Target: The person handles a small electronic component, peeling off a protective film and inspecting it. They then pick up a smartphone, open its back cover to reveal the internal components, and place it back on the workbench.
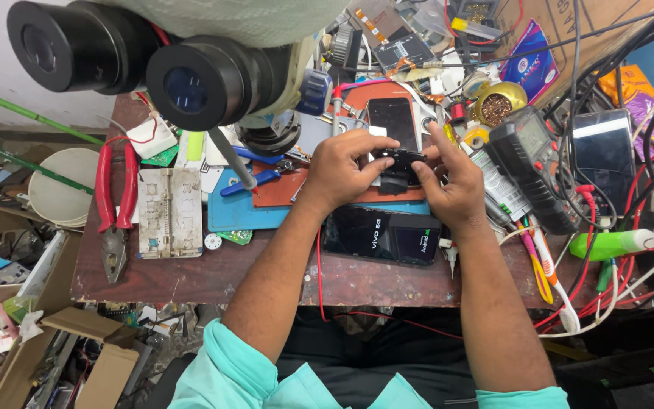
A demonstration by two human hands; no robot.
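While both hands close around it, a small black part (399,168) sits near the middle of the bench (281,276), over a rust-coloured mat (281,189). The left hand (342,170) grips its left end with curled fingers, and the right hand (452,185) pinches its right end, forefinger stretched up along the side. Just beyond the part lies a dark phone (393,121), screen up. Just in front of the hands, toward the near edge of the bench, rests a second phone (381,235) with a glossy black face, lying on a blue mat (240,212). To the right of the right hand stands a black multimeter (531,167), with a tablet-like dark screen (603,151) further toward the right edge amid red and black leads. A green-bodied tool (607,244) lies near the right front corner. On the left side of the bench are red-handled pliers (115,197) and a pale metal fixture plate (169,212) beside them. A microscope's twin eyepieces (138,64) hang over the far left corner
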